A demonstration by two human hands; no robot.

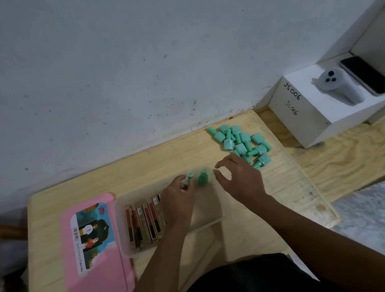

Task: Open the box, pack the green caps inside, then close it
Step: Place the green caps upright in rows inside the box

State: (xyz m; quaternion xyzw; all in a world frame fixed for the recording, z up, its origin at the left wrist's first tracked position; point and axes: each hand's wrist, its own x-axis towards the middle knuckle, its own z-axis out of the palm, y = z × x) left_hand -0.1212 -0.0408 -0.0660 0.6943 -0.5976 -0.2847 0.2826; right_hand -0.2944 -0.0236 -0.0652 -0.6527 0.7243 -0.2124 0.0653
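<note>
Head view. Wooden table (140, 168) against a grey wall. Box (209, 217), translucent, open, sits mid-table; its pink lid (100, 290) lies flat just to the left, label side up.

Box contents: a row of slim cartons (143, 223) standing on edge fills the left part. At the far edge of the box, two green caps stand upright: cap one (189, 178) and cap two (202, 178) just beside it. The rest of the box floor is bare.

Left hand (178, 203) reaches over the box, grip closed with fingertips on cap one. Right hand (239, 181) hovers at the box's far right corner, grip spread open, holding nothing (fingers curled, apart from cap two).

Loose pile of caps (241, 142) lies on the table beyond the right hand, near the wall, outside the box.

White block (310, 114) at far right, marked "JS 006", carries a phone (367, 75) and a grey device (337, 87) in its recesses.
</note>
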